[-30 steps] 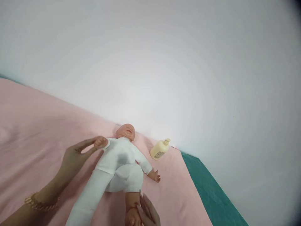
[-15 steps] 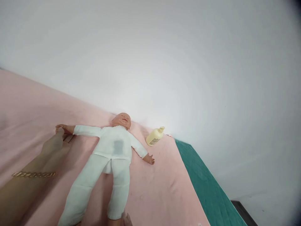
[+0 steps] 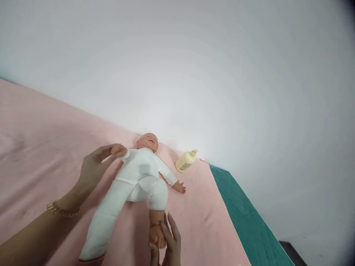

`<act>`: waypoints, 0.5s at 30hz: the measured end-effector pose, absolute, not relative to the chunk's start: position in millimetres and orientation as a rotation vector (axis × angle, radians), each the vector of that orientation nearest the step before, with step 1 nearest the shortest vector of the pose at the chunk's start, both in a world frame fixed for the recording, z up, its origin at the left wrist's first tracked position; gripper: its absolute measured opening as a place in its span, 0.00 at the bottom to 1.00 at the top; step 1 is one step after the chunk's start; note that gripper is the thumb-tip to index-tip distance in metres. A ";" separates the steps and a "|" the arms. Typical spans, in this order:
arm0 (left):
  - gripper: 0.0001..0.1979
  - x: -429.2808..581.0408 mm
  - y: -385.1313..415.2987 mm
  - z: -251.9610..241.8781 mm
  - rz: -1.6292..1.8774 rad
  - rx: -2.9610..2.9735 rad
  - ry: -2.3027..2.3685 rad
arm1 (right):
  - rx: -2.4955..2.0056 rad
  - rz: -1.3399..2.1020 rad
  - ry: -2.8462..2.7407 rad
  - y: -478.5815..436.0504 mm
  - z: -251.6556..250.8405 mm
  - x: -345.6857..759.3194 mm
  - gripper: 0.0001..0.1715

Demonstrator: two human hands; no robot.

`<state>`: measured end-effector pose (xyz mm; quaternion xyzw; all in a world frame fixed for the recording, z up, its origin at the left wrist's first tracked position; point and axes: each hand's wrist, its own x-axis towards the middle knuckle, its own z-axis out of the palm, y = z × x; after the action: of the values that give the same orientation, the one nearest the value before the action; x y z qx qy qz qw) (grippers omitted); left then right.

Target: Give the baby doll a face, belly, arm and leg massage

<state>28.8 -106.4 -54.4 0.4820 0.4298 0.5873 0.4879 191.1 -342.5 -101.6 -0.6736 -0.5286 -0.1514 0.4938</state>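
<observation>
A baby doll (image 3: pixel 138 173) in a white suit lies on its back on a pink blanket (image 3: pixel 41 140). My left hand (image 3: pixel 94 166), with a gold bracelet at the wrist, pinches the doll's small hand, which is folded in next to its shoulder. My right hand (image 3: pixel 166 240) grips the doll's bare foot near the bottom edge, and that knee is bent up towards the belly. The doll's other arm lies stretched out to the right, and its other leg lies straight.
A pale yellow pump bottle (image 3: pixel 186 161) lies on its side by the white wall (image 3: pixel 194 74), right of the doll's head. A teal mattress edge (image 3: pixel 249 221) shows beyond the blanket on the right.
The doll lay spread out half a second ago. Its arm has since been folded in to the shoulder and its leg bent up at the knee, as it was one second ago.
</observation>
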 end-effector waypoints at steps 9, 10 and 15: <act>0.16 38.7 -90.3 -94.6 1.257 2.239 0.655 | -1.531 -0.317 -1.248 -284.6 -74.1 186.8 0.16; 0.16 38.4 -90.4 -93.3 1.256 2.223 0.680 | -1.521 -0.310 -1.248 -283.7 -73.5 185.7 0.16; 0.19 34.0 -101.3 -72.9 1.168 1.696 0.960 | -1.496 -0.286 -1.316 -297.8 -83.7 189.7 0.16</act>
<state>34.0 -101.3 -72.9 0.6770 0.3830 0.4664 0.4212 189.7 -297.8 -83.7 -0.6280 -0.5524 -0.1199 0.5349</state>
